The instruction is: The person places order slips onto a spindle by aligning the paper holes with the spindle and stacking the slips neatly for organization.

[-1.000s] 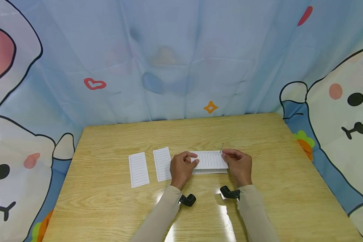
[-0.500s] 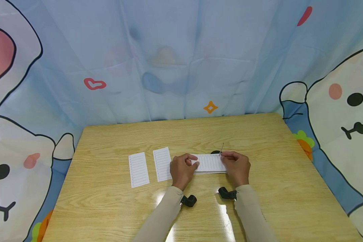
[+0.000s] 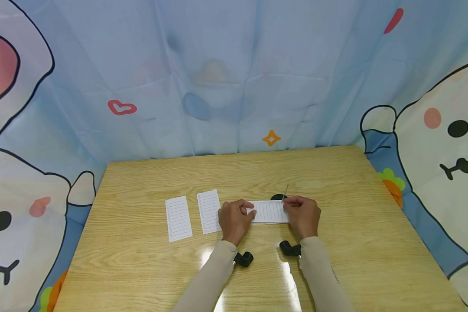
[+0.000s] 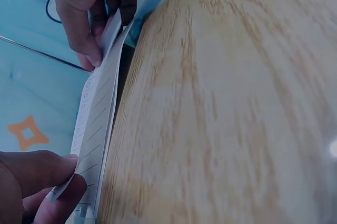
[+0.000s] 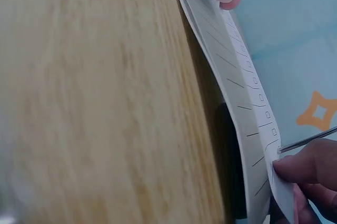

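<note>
White lined slips [image 3: 268, 211], at least two in layers, stand sideways between the hands in the head view. My left hand [image 3: 235, 220] pinches their left end between thumb and finger. At the other end my right hand [image 3: 304, 216] pinches the right end. A thin metal rod [image 3: 285, 192] slants up beside the right fingertips, also seen as a rod [image 5: 308, 140] at the slips' edge in the right wrist view. The left wrist view shows the layered slips [image 4: 97, 134] parted slightly near the right hand [image 4: 87, 19]. Behind them, a black rounded object [image 3: 277, 197] is mostly hidden.
Two more lined slips, an outer slip [image 3: 178, 219] and an inner slip [image 3: 209, 211], lie flat on the wooden table [image 3: 140, 264] left of the hands. A blue printed curtain [image 3: 218, 108] hangs behind the table's far edge.
Both hands have lowered the top slip slightly toward the person, and it now covers most of the slip under it. The black object behind has come into view. The right hand shifted a little left.
</note>
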Action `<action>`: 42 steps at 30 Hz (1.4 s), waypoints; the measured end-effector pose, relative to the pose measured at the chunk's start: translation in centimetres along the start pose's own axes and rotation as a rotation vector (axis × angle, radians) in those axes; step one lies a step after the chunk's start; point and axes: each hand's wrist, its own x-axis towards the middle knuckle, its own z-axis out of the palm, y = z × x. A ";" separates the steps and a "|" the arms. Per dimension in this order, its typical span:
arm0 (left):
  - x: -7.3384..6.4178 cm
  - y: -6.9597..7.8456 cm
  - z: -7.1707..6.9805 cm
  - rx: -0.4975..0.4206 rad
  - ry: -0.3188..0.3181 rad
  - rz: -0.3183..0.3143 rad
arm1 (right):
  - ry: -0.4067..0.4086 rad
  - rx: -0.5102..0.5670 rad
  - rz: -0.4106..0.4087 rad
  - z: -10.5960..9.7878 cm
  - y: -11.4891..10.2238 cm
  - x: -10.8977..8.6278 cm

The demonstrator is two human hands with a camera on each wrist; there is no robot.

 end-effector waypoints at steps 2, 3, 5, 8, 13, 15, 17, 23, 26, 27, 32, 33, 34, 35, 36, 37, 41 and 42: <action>0.0 0.0 0.0 0.015 0.001 0.003 | -0.003 -0.014 -0.005 0.0 -0.1 0.0; 0.0 -0.1 0.1 0.023 0.002 0.006 | -0.009 -0.021 -0.006 -0.1 -0.2 0.0; 0.1 -0.1 0.1 0.041 0.003 0.008 | -0.021 -0.036 -0.009 -0.1 -0.3 0.1; 0.1 -0.1 0.1 0.066 -0.003 0.004 | -0.037 -0.061 -0.018 -0.3 -0.3 0.2; 0.2 -0.1 0.2 0.098 -0.010 -0.002 | -0.059 -0.092 -0.025 -0.6 -0.4 0.4; 0.2 -0.1 0.3 0.108 -0.009 0.000 | -0.076 -0.105 -0.021 -0.8 -0.4 0.5; 0.2 -0.1 0.3 0.120 -0.008 0.005 | -0.101 -0.115 -0.021 -1.0 -0.3 0.5; 0.2 -0.2 0.1 0.156 -0.015 0.014 | -0.151 -0.141 -0.045 -1.6 -0.1 0.6; 0.2 -0.2 0.1 0.170 -0.022 0.008 | -0.169 -0.145 -0.056 -1.8 0.0 0.7; 0.2 -0.3 0.1 0.172 -0.021 0.009 | -0.176 -0.141 -0.056 -1.8 0.0 0.7; 0.2 -0.4 -0.1 0.171 -0.019 0.018 | -0.196 -0.121 -0.049 -2.0 0.1 0.7; 0.2 -0.4 -0.1 0.169 -0.020 0.020 | -0.201 -0.116 -0.052 -2.0 0.2 0.7; 0.2 -0.4 -0.2 0.170 -0.023 0.020 | -0.205 -0.114 -0.054 -2.0 0.3 0.7; 0.2 -0.4 -0.2 0.172 -0.026 0.021 | -0.209 -0.111 -0.056 -2.1 0.3 0.7; 0.2 -0.4 -0.2 0.174 -0.029 0.022 | -0.214 -0.108 -0.057 -2.1 0.3 0.7; 0.2 -0.4 -0.3 0.174 -0.031 0.025 | -0.220 -0.108 -0.060 -2.1 0.4 0.7; 0.1 -0.4 -0.4 0.165 -0.043 0.030 | -0.231 -0.105 -0.063 -2.1 0.5 0.7; 0.1 -0.4 -0.4 0.160 -0.046 0.031 | -0.233 -0.103 -0.065 -2.1 0.5 0.6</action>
